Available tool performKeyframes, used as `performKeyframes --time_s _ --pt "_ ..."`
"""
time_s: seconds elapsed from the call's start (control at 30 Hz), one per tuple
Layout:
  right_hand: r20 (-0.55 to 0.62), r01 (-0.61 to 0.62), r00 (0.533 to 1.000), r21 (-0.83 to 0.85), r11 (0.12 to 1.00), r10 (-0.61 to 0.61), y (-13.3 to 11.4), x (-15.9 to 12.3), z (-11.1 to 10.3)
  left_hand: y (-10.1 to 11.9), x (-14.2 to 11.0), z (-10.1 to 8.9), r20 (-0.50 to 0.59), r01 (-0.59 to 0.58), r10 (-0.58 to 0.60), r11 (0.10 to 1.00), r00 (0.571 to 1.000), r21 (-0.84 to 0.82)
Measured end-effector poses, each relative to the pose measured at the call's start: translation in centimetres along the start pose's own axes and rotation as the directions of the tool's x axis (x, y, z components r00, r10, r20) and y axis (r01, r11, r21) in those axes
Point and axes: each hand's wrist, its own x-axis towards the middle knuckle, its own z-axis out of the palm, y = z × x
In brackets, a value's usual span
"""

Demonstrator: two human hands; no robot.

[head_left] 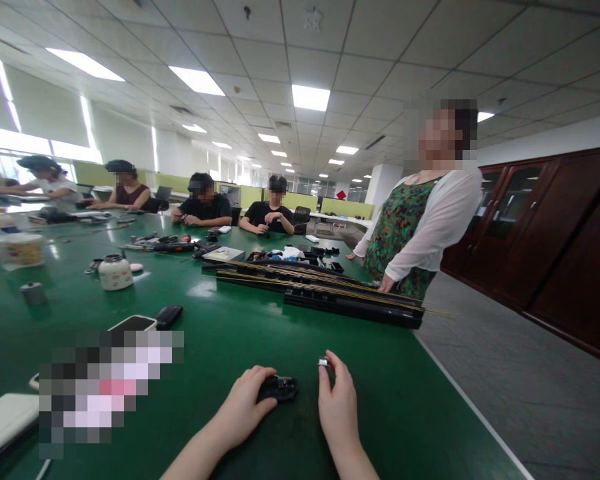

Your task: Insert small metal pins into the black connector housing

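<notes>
Both forearms stretch up across the green bench [220, 360] in front of me, low over its surface. The left hand [247, 403] is partly closed, fingers curled over one end of a black part [284, 389], thumb along its near edge, so the piece sits just above or on the bench; I can't tell which. The right hand [337, 400] stands more upright beside it, thumb and index finger nearly closed, pinching a small silvery-white piece [323, 362]. The two pieces are near each other but apart.

Over on the left stands a round white jar [115, 275] with a dark top; I can't see what it holds. Further left is a pale tub [23, 250], yellowish-brown across its middle, though whether that's a label or contents I can't say. A small grey cylinder [33, 293] stands near the tub.
</notes>
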Motion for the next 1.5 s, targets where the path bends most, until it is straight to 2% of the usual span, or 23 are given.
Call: performKeyframes --time_s 0.13,0.27,0.57,0.8,0.97,1.07,1.2,1.5 --pt "-0.031 0.026 0.999 -0.013 1.0 -0.027 -0.2 0.0 -0.2 -0.1 0.0 0.0 -0.007 -0.003 0.003 1.0 1.0 0.002" --pt "-0.015 0.033 0.999 -0.023 0.999 -0.033 -0.4 -0.1 -0.2 -0.2 0.0 0.0 -0.005 0.0 0.0 1.0 1.0 -0.001" --pt "0.123 0.068 0.99 -0.016 0.998 -0.066 -0.6 -0.2 0.2 0.1 0.0 -0.1 0.009 0.014 -0.014 1.0 1.0 -0.004" --pt "0.33 0.062 0.94 0.087 0.994 -0.088 -1.7 -1.2 0.6 0.2 -0.1 -0.2 0.01 0.018 -0.018 1.0 1.0 0.011" --pt "0.35 0.087 0.928 0.125 0.988 -0.126 -2.3 -1.3 0.5 0.0 0.0 -0.1 0.009 0.009 -0.01 1.0 1.0 0.014" --pt "0.357 0.139 0.921 0.079 0.987 -0.158 -2.4 -1.2 0.6 -0.1 0.0 0.0 0.007 -0.006 0.006 1.0 1.0 0.019" --pt "0.429 0.194 0.888 -0.02 0.981 -0.167 -2.4 -1.3 0.7 -0.2 0.0 0.1 -0.003 -0.022 0.022 0.999 1.0 0.03" --pt "0.474 0.284 0.858 -0.116 0.952 -0.198 -2.5 -1.4 0.1 -0.4 0.1 0.4 -0.002 -0.041 0.041 0.998 0.999 0.044"
